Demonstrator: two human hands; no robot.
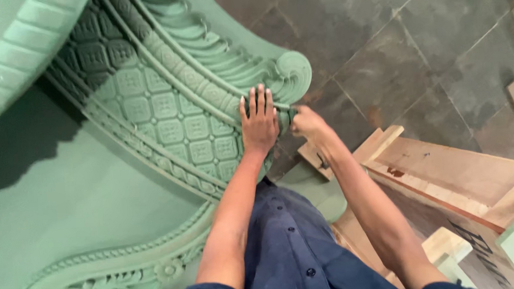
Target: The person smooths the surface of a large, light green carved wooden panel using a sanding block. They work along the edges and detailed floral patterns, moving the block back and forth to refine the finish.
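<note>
A large pale green carved piece [151, 103] with a lattice of square flower panels and curved scroll ribs fills the left and middle. My left hand [259, 124] lies flat on its scrolled end, fingers together and pointing up. My right hand [307, 123] is closed against the edge of the same scroll [291, 73], just right of the left hand. Whether it holds a small tool or abrasive is hidden by the fingers. My dark blue buttoned shirt [290, 247] shows at the bottom.
A plain green panel [68, 193] with a beaded carved border [118, 266] lies at lower left. A wooden frame of boards [443, 177] stands at right. Dark stone floor tiles [409, 51] spread at upper right.
</note>
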